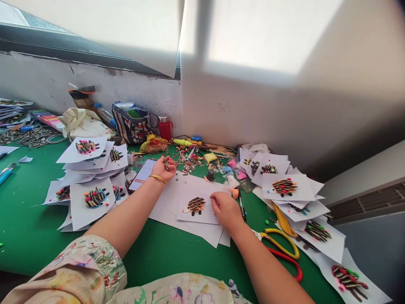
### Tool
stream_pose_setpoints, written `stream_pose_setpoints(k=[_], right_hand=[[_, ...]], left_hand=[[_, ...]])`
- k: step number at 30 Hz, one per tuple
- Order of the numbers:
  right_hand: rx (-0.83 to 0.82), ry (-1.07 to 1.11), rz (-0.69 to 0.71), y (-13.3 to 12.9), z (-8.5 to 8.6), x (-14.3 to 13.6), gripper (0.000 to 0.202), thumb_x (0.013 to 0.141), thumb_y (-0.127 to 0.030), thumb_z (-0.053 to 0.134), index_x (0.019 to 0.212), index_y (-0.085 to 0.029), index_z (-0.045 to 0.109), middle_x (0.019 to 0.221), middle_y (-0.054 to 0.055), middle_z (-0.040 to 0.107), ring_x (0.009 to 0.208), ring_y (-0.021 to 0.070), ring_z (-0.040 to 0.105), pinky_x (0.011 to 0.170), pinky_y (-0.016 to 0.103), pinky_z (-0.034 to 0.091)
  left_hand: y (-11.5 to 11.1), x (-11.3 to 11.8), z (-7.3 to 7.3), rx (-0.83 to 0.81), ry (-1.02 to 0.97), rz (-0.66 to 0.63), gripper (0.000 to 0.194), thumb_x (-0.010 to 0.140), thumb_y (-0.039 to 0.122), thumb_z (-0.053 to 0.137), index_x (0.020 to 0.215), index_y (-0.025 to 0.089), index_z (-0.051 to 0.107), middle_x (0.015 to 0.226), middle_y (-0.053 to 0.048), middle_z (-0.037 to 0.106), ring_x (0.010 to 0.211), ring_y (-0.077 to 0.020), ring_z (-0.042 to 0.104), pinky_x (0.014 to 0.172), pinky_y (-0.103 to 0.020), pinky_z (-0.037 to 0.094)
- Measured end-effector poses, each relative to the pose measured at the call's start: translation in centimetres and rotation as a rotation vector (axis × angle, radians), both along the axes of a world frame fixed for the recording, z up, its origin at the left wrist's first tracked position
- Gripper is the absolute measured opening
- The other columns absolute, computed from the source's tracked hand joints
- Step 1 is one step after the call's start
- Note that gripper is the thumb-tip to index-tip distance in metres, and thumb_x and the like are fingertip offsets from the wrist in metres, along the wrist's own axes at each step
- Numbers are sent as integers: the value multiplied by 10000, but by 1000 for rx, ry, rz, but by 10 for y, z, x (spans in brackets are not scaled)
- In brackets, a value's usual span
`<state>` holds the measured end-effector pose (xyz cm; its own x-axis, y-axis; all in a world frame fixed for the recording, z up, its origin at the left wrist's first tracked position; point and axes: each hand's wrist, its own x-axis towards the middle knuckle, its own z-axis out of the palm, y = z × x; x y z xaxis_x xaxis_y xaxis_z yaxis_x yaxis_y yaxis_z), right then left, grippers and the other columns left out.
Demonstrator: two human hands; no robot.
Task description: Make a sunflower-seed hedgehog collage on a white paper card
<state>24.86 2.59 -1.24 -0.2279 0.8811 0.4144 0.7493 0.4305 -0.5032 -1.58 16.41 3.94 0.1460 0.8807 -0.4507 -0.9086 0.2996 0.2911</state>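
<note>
My left hand (164, 169) is turned palm up with fingers curled, cupping sunflower seeds (166, 164) and a few small coloured balls. Below my right hand (225, 210) lies a white card (186, 192) bearing a hedgehog figure (196, 205) of striped seeds on an orange body with dark feet. The right thumb and index finger are pinched together over the card's right side; anything between them is too small to make out. Beneath the card are white paper sheets (164, 207). A phone (142, 174) lies beside my left wrist.
Stacked seed-picture cards stand at left (91, 207) and right (287, 188). Scissors (281, 245) with yellow and red handles lie by my right forearm. Loose seeds and balls (190, 160), clay bags, a red bottle (164, 128) and a striped bag (133, 122) line the back.
</note>
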Motion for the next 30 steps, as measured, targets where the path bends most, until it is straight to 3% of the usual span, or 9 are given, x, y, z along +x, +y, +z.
stream_pose_setpoints(k=[4,10,17,30], right_hand=[[17,-79,-13,1,-3,1,159,883,-166,521,923,-199,672,907,66,720,848,228,637,763,348,468],[0,-78,8,-3,5,-2,166,908,-183,508,909,-211,671,846,47,706,805,216,618,739,340,457],[-82,44,85,-8,10,-8,183,891,-172,515,953,-224,680,926,50,712,891,214,638,812,352,500],[-146,-16,67,-10,9,-11,161,844,-156,543,898,-225,678,852,26,716,810,201,645,758,329,492]], left_hand=[[-30,10,-7,14,-55,-61,323,1020,344,365,755,180,449,563,65,376,376,-43,399,303,-115,253],[-66,32,-22,27,-97,-192,278,1001,319,429,777,165,487,622,45,401,386,-37,376,295,-114,250],[-66,35,-35,65,-106,-199,261,993,318,455,785,168,507,626,44,399,393,-36,373,298,-110,259],[-65,31,-39,76,-130,-256,256,978,329,490,778,173,522,624,42,390,399,-41,380,294,-116,281]])
